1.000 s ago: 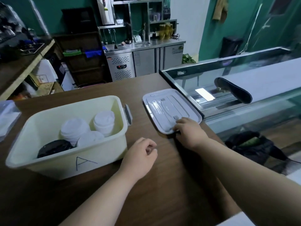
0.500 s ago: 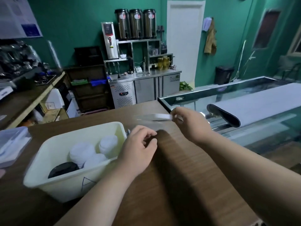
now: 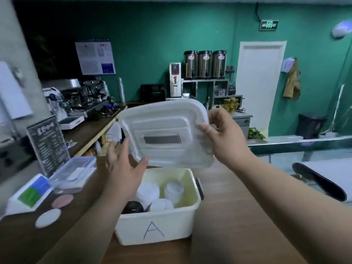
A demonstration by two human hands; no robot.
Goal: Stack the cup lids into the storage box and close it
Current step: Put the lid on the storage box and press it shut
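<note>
— Where's the box lid (image 3: 163, 134)?
— In the air, just above the far side of the storage box (image 3: 152, 231). It's tipped so its broad face looks at the camera, long axis running left to right.
— Who has it?
— The right hand (image 3: 226, 138) pinches its right edge. The left hand (image 3: 123, 168), fingers spread, meets the lower left edge.
— Progress?
— Cup lids (image 3: 147, 193) sit stacked inside the box on the worktop (image 3: 228, 235). Only closing is left, I'd judge.

Dim, green-tinged indoor light; a wall lamp (image 3: 342, 28) glows above and right of the box lid (image 3: 163, 122). Motion blur softens the lid; wide-angle distortion bends the margins.
</note>
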